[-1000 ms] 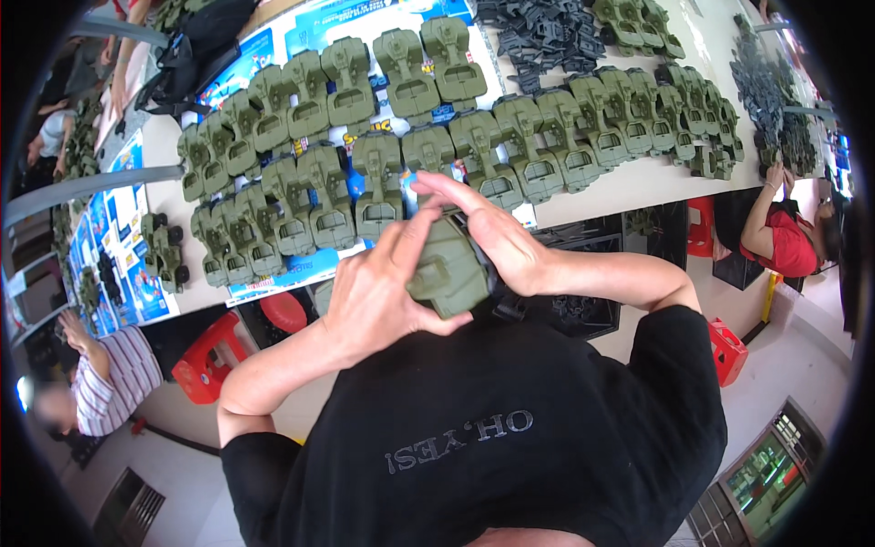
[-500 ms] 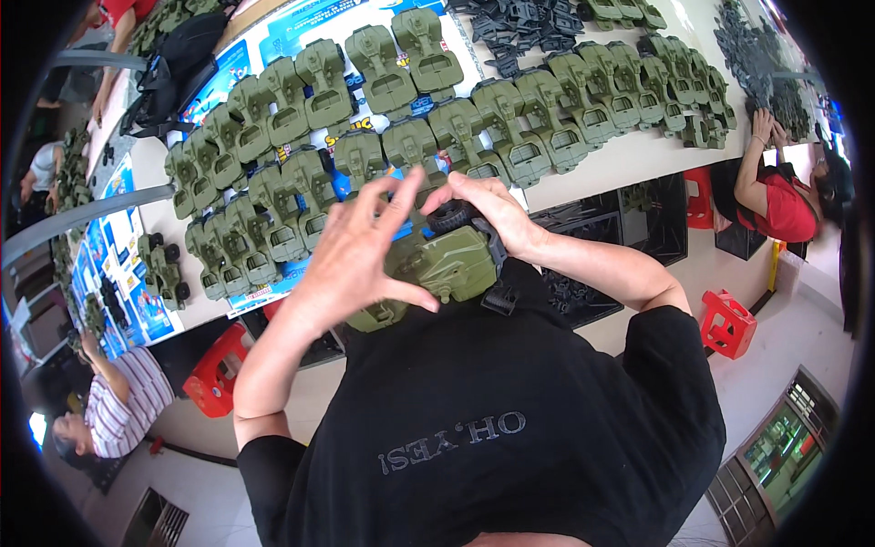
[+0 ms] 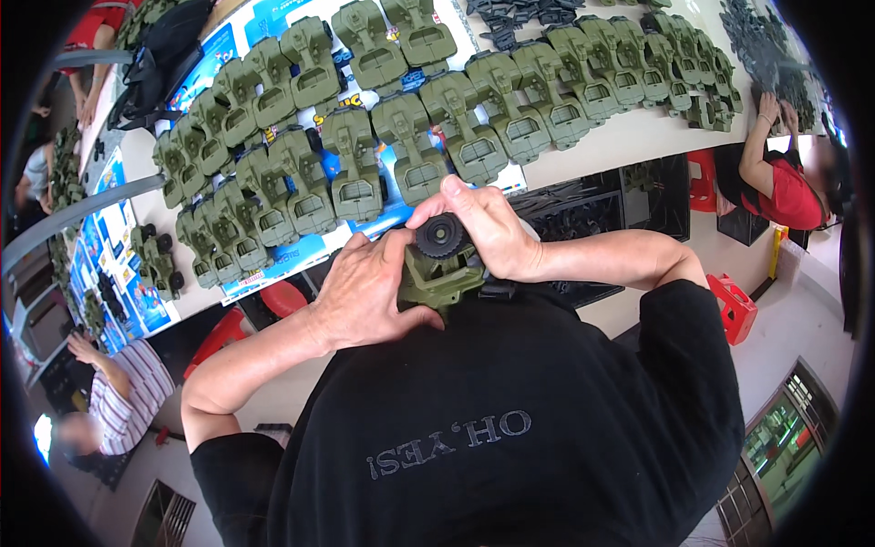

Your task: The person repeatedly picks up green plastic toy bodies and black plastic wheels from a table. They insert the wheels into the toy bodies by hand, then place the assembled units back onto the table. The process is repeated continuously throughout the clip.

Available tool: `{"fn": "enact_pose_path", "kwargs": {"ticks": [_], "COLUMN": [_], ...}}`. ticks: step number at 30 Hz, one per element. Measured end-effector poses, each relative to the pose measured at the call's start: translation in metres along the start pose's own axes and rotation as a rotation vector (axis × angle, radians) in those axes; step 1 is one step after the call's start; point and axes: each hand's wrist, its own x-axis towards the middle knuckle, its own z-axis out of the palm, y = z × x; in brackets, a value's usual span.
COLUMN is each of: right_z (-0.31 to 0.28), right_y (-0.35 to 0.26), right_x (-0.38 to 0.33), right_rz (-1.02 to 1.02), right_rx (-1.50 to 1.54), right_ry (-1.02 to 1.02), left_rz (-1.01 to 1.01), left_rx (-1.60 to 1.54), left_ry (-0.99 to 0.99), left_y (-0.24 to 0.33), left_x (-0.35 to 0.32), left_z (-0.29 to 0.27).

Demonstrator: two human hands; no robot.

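Note:
Close to my chest I hold an olive-green toy car body [image 3: 436,278] in both hands. My left hand [image 3: 365,292] wraps its left side from below. My right hand [image 3: 483,228] curls over the top, fingers pressed around a black ridged wheel [image 3: 441,235] that sits on the body's upper end. The lower part of the body is hidden behind my black shirt.
A white table [image 3: 620,137] ahead carries several rows of matching green toy car bodies [image 3: 410,150] on blue printed sheets [image 3: 301,251]. Black parts [image 3: 510,23] lie at the far edge. Red stools [image 3: 734,305] stand below. Other people sit at right [image 3: 784,182] and lower left [image 3: 118,401].
The green body has turned upright in my hands, and a black wheel now shows at its top under my right fingers. Both hands have closed tighter around it.

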Motion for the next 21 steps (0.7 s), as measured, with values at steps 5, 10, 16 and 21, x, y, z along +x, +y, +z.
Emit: {"fn": "enact_pose_path", "kwargs": {"ticks": [5, 10, 16, 21], "right_z": [0.007, 0.001, -0.041, -0.010], "right_y": [0.003, -0.002, -0.033, -0.035], "right_x": [-0.001, 0.031, 0.058, 0.018], "right_rz": [-0.092, 0.096, -0.228, -0.273], "right_rx": [-0.108, 0.015, -0.058, -0.434], "right_ry": [0.023, 0.046, 0.393, 0.385], "left_rz": [-0.011, 0.067, 0.136, -0.038], "left_rx": [0.005, -0.423, -1.092, -1.300], "left_ry": [-0.037, -0.147, 0.182, 0.705], "left_y": [0.003, -0.032, -0.084, -0.069], "left_x": [-0.003, 0.012, 0.037, 0.094], "left_z": [-0.001, -0.024, -0.022, -0.011]}}
